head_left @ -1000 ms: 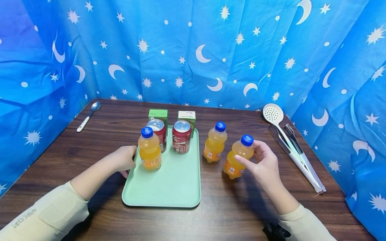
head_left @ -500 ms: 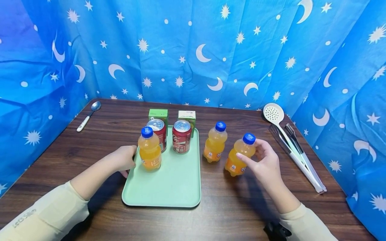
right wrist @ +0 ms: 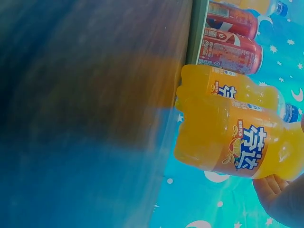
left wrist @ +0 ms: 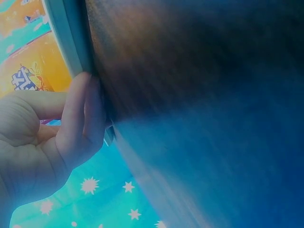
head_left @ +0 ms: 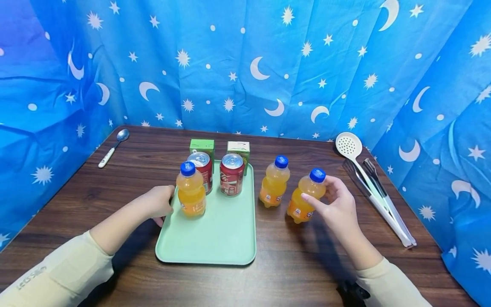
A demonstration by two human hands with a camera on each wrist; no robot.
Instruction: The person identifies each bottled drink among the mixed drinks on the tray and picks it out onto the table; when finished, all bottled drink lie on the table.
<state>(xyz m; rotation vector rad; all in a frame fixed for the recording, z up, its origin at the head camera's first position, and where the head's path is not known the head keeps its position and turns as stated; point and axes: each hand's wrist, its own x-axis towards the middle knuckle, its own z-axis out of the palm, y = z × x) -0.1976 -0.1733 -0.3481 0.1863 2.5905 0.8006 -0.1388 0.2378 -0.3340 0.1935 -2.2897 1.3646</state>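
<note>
My left hand (head_left: 158,204) grips the left rim of a light green tray (head_left: 207,243); the left wrist view shows the fingers (left wrist: 76,114) pinching that edge. My right hand (head_left: 339,209) holds an orange soda bottle (head_left: 301,204) with a blue cap, thumb in front and fingers behind. Upright beside it, between it and the tray, is a second orange soda bottle (head_left: 273,185). A third soda bottle (head_left: 191,194) stands on the tray's left side. Two red soda cans (head_left: 231,175) are on the tray toward the back, one partly hidden by the third bottle.
A green drink carton (head_left: 202,145) and a white-topped carton (head_left: 238,147) stand behind the cans. A spoon (head_left: 113,149) lies at the back left. On the right lie a white slotted skimmer (head_left: 349,146) and tongs (head_left: 383,200). A blue curtain (head_left: 230,64) surrounds the wooden table (head_left: 280,277).
My right hand has shifted the soda bottle slightly right and away from me, mostly in the first half second. My left hand and the tray have stayed in place.
</note>
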